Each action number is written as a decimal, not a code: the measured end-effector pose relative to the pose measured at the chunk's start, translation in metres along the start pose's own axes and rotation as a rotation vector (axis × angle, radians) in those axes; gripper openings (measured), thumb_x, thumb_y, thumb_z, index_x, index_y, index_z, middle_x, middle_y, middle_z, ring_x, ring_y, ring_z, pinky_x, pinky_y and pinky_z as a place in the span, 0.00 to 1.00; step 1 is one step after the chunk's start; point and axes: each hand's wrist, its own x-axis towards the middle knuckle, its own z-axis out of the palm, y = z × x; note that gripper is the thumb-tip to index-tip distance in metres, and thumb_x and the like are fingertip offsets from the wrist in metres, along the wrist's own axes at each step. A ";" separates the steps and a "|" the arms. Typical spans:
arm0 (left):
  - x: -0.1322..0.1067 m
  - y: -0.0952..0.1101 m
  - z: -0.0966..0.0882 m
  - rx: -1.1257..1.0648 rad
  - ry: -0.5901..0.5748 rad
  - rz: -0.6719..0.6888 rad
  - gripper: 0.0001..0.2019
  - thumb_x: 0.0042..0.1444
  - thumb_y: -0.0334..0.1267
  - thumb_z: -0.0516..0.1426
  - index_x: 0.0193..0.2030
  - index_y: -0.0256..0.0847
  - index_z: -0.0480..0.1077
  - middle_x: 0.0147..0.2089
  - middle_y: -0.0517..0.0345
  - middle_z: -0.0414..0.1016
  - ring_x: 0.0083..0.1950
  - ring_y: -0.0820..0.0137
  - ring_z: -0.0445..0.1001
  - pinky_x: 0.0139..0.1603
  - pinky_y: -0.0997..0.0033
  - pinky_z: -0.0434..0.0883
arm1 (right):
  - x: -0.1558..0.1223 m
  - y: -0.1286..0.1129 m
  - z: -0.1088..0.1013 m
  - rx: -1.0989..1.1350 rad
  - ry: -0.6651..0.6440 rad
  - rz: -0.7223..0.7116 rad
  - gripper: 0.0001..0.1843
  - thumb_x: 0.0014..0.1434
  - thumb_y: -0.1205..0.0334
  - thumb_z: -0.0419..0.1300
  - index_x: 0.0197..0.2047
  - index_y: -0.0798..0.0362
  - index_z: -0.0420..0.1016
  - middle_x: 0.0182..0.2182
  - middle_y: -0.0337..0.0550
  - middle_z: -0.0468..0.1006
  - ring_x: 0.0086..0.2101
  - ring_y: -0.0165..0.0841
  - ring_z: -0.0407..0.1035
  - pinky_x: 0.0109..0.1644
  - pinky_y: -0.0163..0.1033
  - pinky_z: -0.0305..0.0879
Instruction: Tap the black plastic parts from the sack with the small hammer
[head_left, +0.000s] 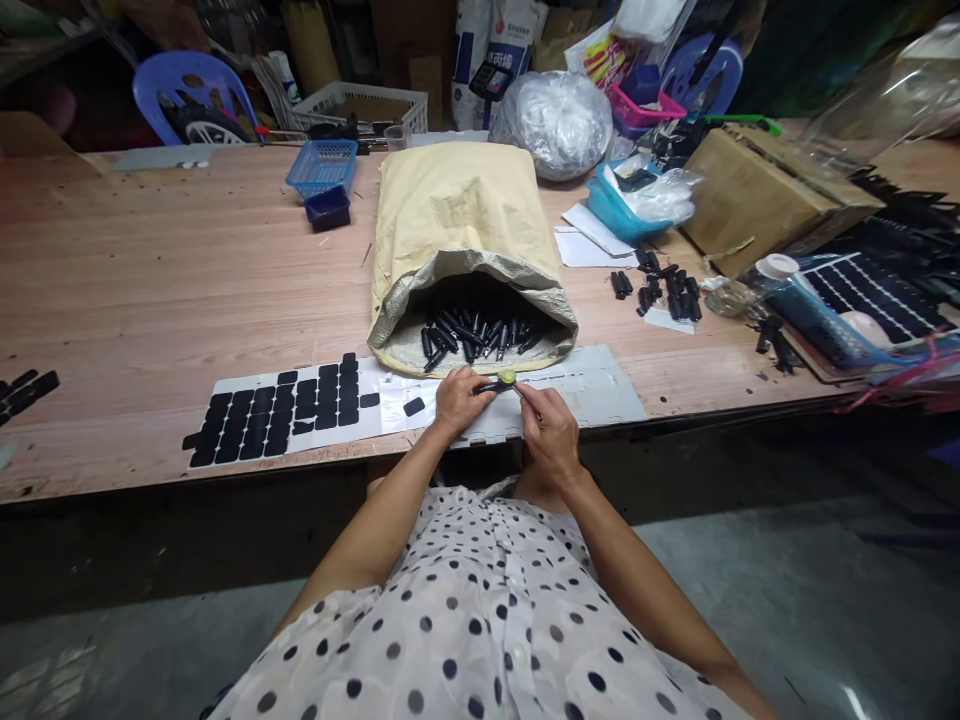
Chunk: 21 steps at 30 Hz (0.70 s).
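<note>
My left hand is closed on a small dark part at the table's front edge. At the part's right end sits a round yellow-green piece. My right hand is pinched close beside that round piece; whatever its fingers grip is too small to name. Both hands are over a pale grey board. Just behind them a beige woven sack lies with its mouth towards me, and several black elongated parts show inside it.
Left of my hands, a white sheet bears rows of black rounded stickers. Loose black parts lie to the right, near a cardboard box. Blue baskets and a large clear plastic bag stand at the back.
</note>
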 end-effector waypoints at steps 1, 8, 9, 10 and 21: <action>0.000 0.001 0.000 0.006 -0.001 -0.002 0.09 0.56 0.37 0.66 0.44 0.50 0.83 0.40 0.58 0.76 0.47 0.64 0.73 0.51 0.65 0.71 | 0.000 -0.002 0.000 0.011 0.004 -0.016 0.19 0.70 0.62 0.50 0.53 0.46 0.82 0.34 0.44 0.77 0.37 0.35 0.71 0.44 0.38 0.68; 0.000 0.000 0.002 0.008 0.006 0.000 0.06 0.57 0.38 0.65 0.41 0.50 0.82 0.39 0.57 0.76 0.46 0.63 0.72 0.50 0.63 0.71 | -0.003 -0.002 0.008 -0.013 -0.089 -0.019 0.19 0.69 0.62 0.50 0.53 0.45 0.81 0.33 0.44 0.76 0.37 0.35 0.71 0.43 0.38 0.68; 0.000 -0.001 0.003 -0.003 0.009 0.001 0.07 0.56 0.38 0.65 0.42 0.50 0.83 0.40 0.57 0.77 0.47 0.63 0.72 0.51 0.63 0.71 | -0.001 0.001 0.007 -0.022 -0.077 -0.004 0.19 0.69 0.61 0.50 0.53 0.45 0.81 0.34 0.44 0.76 0.38 0.35 0.71 0.44 0.39 0.68; 0.000 -0.001 0.003 -0.015 0.011 0.004 0.08 0.56 0.38 0.65 0.43 0.50 0.82 0.40 0.57 0.77 0.47 0.62 0.72 0.51 0.63 0.72 | 0.002 0.004 0.006 -0.031 -0.057 0.006 0.20 0.70 0.61 0.49 0.53 0.45 0.81 0.34 0.44 0.77 0.38 0.36 0.71 0.45 0.39 0.68; -0.002 -0.005 -0.001 -0.016 -0.014 0.028 0.10 0.66 0.39 0.56 0.39 0.45 0.80 0.41 0.56 0.78 0.48 0.63 0.73 0.54 0.62 0.70 | 0.031 0.064 0.004 -0.312 0.040 0.090 0.18 0.64 0.66 0.53 0.48 0.47 0.83 0.35 0.47 0.74 0.37 0.38 0.63 0.41 0.41 0.57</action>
